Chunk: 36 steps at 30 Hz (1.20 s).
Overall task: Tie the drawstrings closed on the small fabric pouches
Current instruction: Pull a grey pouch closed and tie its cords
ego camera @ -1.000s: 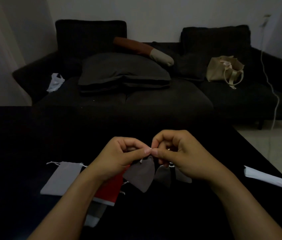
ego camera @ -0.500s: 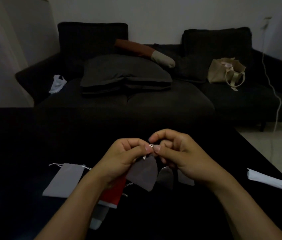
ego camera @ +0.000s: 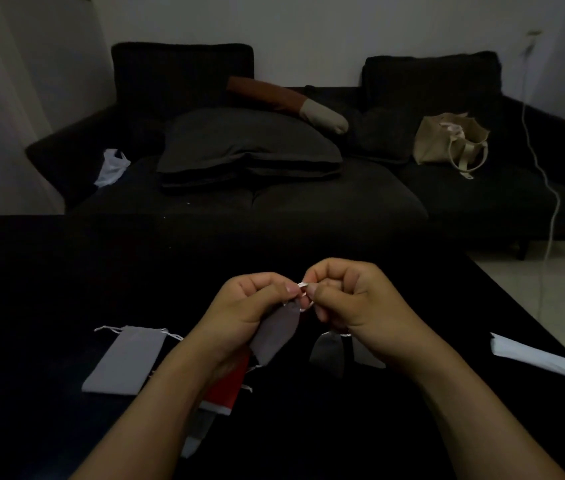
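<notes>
A small grey pouch (ego camera: pixel 277 336) hangs above the black table (ego camera: pixel 49 289), gathered at its top. My left hand (ego camera: pixel 243 306) pinches its neck and one end of the white drawstring (ego camera: pixel 303 289). My right hand (ego camera: pixel 353 299) pinches the other end, fingers curled, close against the left. A longer grey pouch (ego camera: pixel 125 360) lies flat on the table to the left, strings loose. A red pouch (ego camera: pixel 227 386) lies under my left wrist, with another grey one (ego camera: pixel 198 433) below it. Two more small grey pouches (ego camera: pixel 327 353) lie beneath my right hand, partly hidden.
A folded white sheet (ego camera: pixel 537 356) lies near the table's right edge. Behind the table stands a dark sofa (ego camera: pixel 308 202) with cushions, a beige bag (ego camera: pixel 447 142) and a white plastic bag (ego camera: pixel 111 166). A white cable (ego camera: pixel 551 188) hangs at the right.
The drawstring now shows as a small white loop between my fingertips. Both hands stay together over the pouch, shifted slightly.
</notes>
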### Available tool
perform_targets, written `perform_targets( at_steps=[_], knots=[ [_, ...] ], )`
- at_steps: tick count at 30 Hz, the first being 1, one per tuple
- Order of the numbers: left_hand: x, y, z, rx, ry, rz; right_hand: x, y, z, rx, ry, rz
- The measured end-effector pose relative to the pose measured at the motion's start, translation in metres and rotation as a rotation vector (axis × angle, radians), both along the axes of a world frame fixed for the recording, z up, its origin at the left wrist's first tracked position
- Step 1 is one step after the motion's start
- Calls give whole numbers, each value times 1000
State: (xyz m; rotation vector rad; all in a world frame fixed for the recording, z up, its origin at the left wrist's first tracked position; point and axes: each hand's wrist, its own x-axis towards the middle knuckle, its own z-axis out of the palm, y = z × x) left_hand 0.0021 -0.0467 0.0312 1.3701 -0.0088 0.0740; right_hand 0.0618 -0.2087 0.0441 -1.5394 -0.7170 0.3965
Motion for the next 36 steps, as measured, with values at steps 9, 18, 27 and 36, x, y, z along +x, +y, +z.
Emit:
perform_targets(
  at_steps=[9,18,27,36],
  knots=[
    [2,1,-3,-47,-15,32,-1,-3,4,5,-21,-32],
    [5,7,-10,-252,102,-53,-5,3,7,-1,16,-77],
    [9,-2,-10,-384,143,52,-1,4,1,134,228,-82],
    [7,1,-6,-117,66,220,5,-22,17,-375,-506,-189]
  ],
)
